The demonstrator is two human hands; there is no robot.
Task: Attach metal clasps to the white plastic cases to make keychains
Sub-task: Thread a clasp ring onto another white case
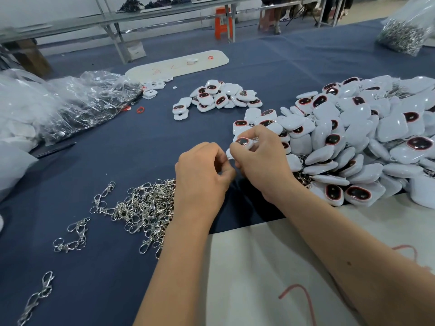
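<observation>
My right hand [261, 158] pinches a white plastic case [243, 142] with a dark red-rimmed oval on its face, held just above the blue cloth. My left hand [203, 170] sits right beside it with fingers curled toward the case's lower edge; whatever it pinches is hidden by the fingers. A heap of silver metal clasps [143, 208] lies under and left of my left wrist. A large pile of white cases [353, 142] spreads to the right, some with clasps showing. A smaller pile of cases [216, 96] lies farther back.
Stray clasps [70, 236] dot the blue cloth [117, 161] at the left. Crumpled clear plastic bags [77, 107] lie at far left. A bag of metal parts [402, 36] stands at back right. A white board [179, 64] lies behind. White sheet [259, 267] covers the near edge.
</observation>
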